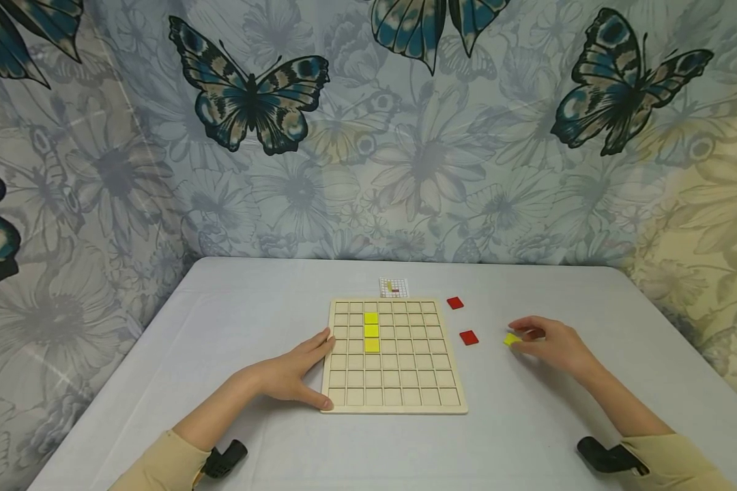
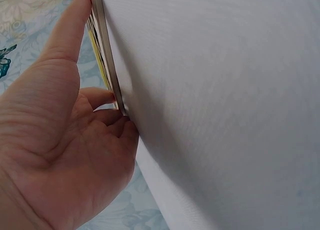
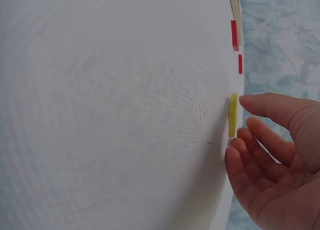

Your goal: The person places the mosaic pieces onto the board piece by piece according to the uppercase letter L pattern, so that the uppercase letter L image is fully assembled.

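Lying at the right grip (image 1: 549, 341), yellow tile (image 1: 511, 339)

Butterfly-patterned backdrop (image 1: 430, 160) behind a white table (image 1: 246, 310)

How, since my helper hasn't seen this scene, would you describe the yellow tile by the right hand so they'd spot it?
On the white table, find the gridded board, then look right, past two red tiles. There, at the right hand, is the yellow tile. It alone of the yellows is off the board; the other three yellow tiles form a column on it.
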Demonstrator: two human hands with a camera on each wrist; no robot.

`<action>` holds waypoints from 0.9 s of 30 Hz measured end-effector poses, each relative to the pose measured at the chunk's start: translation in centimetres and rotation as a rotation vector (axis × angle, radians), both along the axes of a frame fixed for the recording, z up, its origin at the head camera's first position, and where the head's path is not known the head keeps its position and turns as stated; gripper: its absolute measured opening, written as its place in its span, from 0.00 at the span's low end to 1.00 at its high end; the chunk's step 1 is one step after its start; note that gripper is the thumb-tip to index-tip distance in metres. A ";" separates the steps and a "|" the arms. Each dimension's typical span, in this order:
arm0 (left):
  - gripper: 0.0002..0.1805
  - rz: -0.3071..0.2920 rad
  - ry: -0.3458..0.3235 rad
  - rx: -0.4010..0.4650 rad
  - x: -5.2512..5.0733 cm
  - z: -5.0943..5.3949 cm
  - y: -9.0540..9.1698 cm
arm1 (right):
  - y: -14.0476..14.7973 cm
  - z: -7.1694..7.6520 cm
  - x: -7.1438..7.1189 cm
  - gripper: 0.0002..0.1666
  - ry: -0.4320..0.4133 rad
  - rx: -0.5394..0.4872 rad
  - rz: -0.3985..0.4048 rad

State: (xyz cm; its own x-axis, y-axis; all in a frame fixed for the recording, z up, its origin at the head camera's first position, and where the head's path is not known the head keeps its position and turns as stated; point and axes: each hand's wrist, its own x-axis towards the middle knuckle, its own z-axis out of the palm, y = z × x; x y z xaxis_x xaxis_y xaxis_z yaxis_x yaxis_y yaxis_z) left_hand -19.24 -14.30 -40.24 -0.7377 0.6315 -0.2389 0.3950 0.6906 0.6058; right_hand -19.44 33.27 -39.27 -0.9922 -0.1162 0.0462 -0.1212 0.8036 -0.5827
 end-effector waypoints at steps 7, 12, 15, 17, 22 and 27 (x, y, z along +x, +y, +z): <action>0.62 -0.004 0.002 0.001 0.0 0.0 0.0 | 0.1 -0.2 0.0 0.25 -0.026 0.013 -0.007; 0.62 -0.002 -0.002 0.002 0.1 0.1 0.1 | 0.2 -0.3 0.0 0.25 -0.028 0.017 -0.008; 0.62 -0.001 -0.001 -0.003 0.1 0.2 0.1 | 0.2 -0.4 0.0 0.25 -0.031 0.016 -0.006; 0.62 -0.002 0.000 -0.004 0.1 0.2 0.1 | 0.3 -0.4 0.0 0.25 -0.031 0.015 -0.004; 0.62 -0.002 0.003 -0.008 0.1 0.2 0.1 | 0.3 -0.6 -0.1 0.23 -0.029 0.016 -0.007; 0.62 0.000 0.001 -0.010 0.2 0.3 0.1 | 0.4 -0.7 -0.1 0.23 -0.027 0.014 -0.011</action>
